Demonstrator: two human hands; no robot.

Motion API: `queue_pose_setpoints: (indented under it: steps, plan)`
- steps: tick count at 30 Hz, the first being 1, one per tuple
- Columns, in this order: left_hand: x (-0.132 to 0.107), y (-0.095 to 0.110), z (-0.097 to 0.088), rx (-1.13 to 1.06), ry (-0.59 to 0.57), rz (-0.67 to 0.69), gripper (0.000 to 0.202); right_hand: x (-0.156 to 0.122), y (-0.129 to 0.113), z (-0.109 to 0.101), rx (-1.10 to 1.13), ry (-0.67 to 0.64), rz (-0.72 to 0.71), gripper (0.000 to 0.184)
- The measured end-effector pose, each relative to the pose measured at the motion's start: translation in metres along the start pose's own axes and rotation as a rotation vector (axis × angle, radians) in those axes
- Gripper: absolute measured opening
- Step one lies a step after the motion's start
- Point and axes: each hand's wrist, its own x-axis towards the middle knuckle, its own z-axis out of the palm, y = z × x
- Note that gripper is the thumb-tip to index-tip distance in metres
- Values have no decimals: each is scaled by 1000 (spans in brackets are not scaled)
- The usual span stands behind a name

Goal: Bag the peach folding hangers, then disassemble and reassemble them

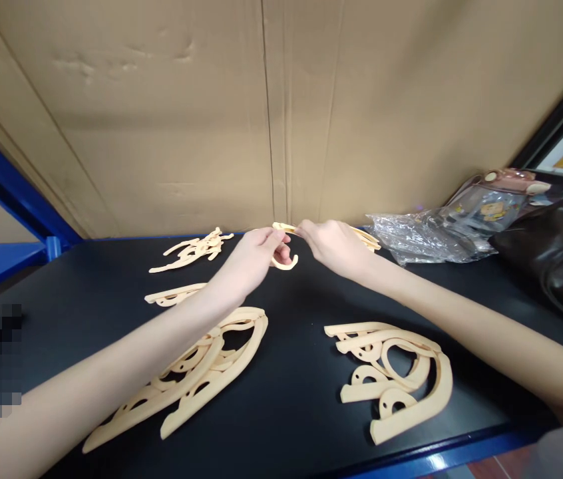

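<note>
Creased brown cardboard (186, 120) rises behind a black bench (301, 399) edged in blue, with a blue metal frame (6, 176) standing at the left side. From where I stand, both bare arms reach to the far edge of the bench, and the hands meet close together near the cardboard. The left hand (260, 249) has its fingers pinched on a slim cream-coloured hanger piece (285, 227), and the right hand (329, 241) has its fingers narrowed on the other end of it. A curved cream hook (286, 267) pokes out below the left fingers; I can't tell whether it is joined to that piece. Beyond the right hand, more cream strips (369, 238) peek out, partly hidden. Left of the hands lies a loose pile of small cream hooks (196, 250). Nearer, under the left forearm, long cream hanger arms (211, 392) lie overlapping, partly covered by it. Another nested group of curved cream arms (411, 419) sits below the right forearm. Crumpled clear plastic (411, 236) lies by a dark brown leather-like bag (556, 233) at right.
</note>
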Motion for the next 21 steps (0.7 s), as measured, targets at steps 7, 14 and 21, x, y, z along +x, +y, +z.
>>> queue_pose_setpoints:
  steps: [7,14,21]
  plan:
    - [8,-1,-7,387,-165,144,21,21,26,-14,721,-3,330,31]
    - [84,-31,-41,414,1,11,19,19,30,-24,965,161,478,20]
    - [48,-20,-12,105,-127,-28,51,11,22,-29,1168,280,426,7]
